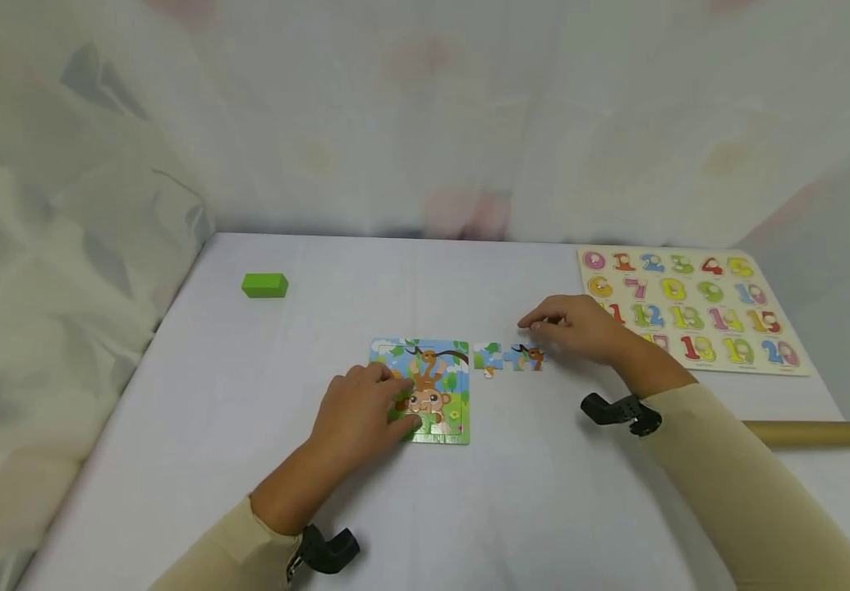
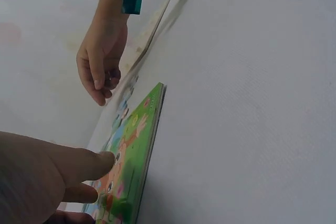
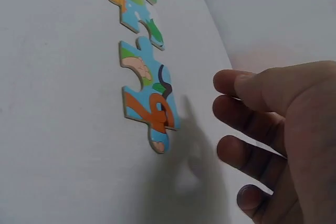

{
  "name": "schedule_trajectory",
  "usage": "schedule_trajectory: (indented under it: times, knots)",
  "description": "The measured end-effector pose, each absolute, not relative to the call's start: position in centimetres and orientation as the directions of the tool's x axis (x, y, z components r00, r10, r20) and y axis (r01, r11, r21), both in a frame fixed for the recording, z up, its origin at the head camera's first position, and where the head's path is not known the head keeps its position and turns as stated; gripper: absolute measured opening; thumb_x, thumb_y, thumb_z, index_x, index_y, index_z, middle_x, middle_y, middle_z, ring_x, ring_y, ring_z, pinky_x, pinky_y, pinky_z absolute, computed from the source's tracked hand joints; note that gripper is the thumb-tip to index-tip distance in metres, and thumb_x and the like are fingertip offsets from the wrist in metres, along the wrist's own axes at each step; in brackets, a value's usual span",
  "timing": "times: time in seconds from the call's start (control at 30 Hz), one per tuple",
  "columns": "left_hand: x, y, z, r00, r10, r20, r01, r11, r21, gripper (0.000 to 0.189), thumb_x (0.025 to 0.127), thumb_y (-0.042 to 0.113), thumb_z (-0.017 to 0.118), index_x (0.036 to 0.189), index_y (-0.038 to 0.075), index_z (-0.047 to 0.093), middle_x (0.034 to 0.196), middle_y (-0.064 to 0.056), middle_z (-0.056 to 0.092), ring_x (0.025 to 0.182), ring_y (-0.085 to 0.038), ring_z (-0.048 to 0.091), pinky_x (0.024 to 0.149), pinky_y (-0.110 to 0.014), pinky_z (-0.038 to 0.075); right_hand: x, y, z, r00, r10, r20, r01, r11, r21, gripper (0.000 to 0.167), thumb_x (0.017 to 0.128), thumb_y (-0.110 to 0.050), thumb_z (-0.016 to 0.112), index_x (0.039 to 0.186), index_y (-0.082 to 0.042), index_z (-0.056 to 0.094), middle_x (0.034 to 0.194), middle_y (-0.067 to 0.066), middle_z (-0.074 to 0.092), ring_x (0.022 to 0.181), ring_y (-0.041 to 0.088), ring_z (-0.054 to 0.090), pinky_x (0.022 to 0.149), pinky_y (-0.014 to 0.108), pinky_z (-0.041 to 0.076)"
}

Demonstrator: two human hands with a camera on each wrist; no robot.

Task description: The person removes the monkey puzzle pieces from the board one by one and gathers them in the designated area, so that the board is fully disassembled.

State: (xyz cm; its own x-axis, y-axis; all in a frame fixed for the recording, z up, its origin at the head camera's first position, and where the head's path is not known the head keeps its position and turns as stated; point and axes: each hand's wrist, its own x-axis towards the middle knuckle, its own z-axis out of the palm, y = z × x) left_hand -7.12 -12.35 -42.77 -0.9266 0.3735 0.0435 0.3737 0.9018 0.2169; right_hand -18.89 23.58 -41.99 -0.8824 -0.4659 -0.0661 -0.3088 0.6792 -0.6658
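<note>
"With the monkey picture as the middle of our dial, where were the hands?"

"The left hand (image 1: 358, 413) came in between eight and nine o'clock, spread loosely over the near-left part of the flat square puzzle board (image 1: 439, 439) printed with a brown monkey on a branch. Thumb and fingers stood apart, a wide grip. How hard they pressed, I couldn't tell!"

"And the right hand (image 1: 581, 328)?"

"Over between two and three o'clock, above the white-covered table (image 1: 365, 287), its fingers gently bent, thumb close to forefinger: a narrow, slack grip, and clear of the pieces!"

"Which pieces?"

"Two loose flat jigsaw pieces! The blue-and-green piece (image 3: 134, 11) lay just beside the board, a shade past two o'clock. Next along the same line came the blue piece with an orange-brown curl (image 3: 149, 106), its knob pointing into its neighbour's notch. Whether those two touched, I couldn't say."

"What stood farther out?"

"At ten o'clock, a bright green rectangular block (image 1: 265, 286). Well beyond the right hand, between two and three, a cream board with colourful numerals (image 1: 694, 277) ran from 0 to 20. And round at three o'clock, a long tan cylindrical rod (image 1: 812, 434) poked out from behind the beige right sleeve (image 1: 757, 501)!"
</note>
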Motion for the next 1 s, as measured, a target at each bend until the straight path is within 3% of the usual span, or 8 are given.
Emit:
schedule_trajectory:
  times: [0.13, 0.37, 0.57, 0.8, 1.0]
  knots:
    - [-7.0, -12.1, -42.5, -0.925, 0.376, 0.051, 0.378, 0.9, 0.219, 0.035, 0.089, 0.043, 0.087, 0.117, 0.023, 0.083, 0.109, -0.003, 0.072, 0.097, -0.029, 0.064, 0.076, -0.045, 0.049, -19.1, 23.4, -41.5, -0.862, -0.498, -0.097, -0.302, 0.656, -0.691, 0.024, 0.106, -0.011, 0.064, 0.122, -0.015, 0.081, 0.118, -0.002, 0.077, 0.104, 0.021, 0.061, 0.089, 0.038, 0.049]
    - [-6.7, -10.9, -42.7, -0.92, 0.39, 0.048, 0.382, 0.859, 0.34, 0.048, 0.088, 0.042, 0.088, 0.129, 0.018, 0.079, 0.111, -0.004, 0.065, 0.106, -0.029, 0.061, 0.085, -0.045, 0.05, -19.4, 21.8, -41.5, -0.834, -0.515, -0.199, -0.219, 0.639, -0.737, 0.028, 0.103, -0.017, 0.068, 0.129, -0.019, 0.078, 0.123, -0.003, 0.074, 0.102, 0.022, 0.059, 0.083, 0.038, 0.05]
    - [-6.6, -9.9, -43.8, -0.896, 0.432, 0.104, 0.437, 0.817, 0.376, 0.049, 0.087, 0.042, 0.09, 0.129, 0.02, 0.078, 0.111, -0.004, 0.064, 0.102, -0.028, 0.059, 0.081, -0.045, 0.048, -19.6, 19.9, -41.7, -0.798, -0.563, -0.214, -0.225, 0.608, -0.761, 0.033, 0.099, -0.012, 0.069, 0.13, -0.019, 0.076, 0.128, -0.001, 0.07, 0.105, 0.024, 0.059, 0.074, 0.039, 0.057]
    - [-7.1, -9.4, -44.3, -0.885, 0.446, 0.132, 0.462, 0.81, 0.361, 0.054, 0.087, 0.041, 0.09, 0.135, 0.019, 0.077, 0.11, -0.003, 0.063, 0.093, -0.025, 0.055, 0.073, -0.041, 0.044, -20.0, 16.8, -42.0, -0.743, -0.648, -0.168, -0.328, 0.572, -0.752, 0.036, 0.096, -0.011, 0.073, 0.132, -0.019, 0.075, 0.131, -0.006, 0.07, 0.119, 0.022, 0.059, 0.101, 0.046, 0.048]
    - [-7.2, -9.2, -44.4, -0.889, 0.44, 0.126, 0.455, 0.82, 0.347, 0.052, 0.087, 0.039, 0.09, 0.134, 0.021, 0.077, 0.111, -0.003, 0.062, 0.094, -0.026, 0.055, 0.07, -0.041, 0.043, -20.4, 13.9, -42.6, -0.678, -0.709, -0.194, -0.341, 0.537, -0.772, 0.037, 0.095, -0.012, 0.079, 0.131, -0.019, 0.075, 0.132, -0.007, 0.067, 0.123, 0.019, 0.058, 0.108, 0.046, 0.045]
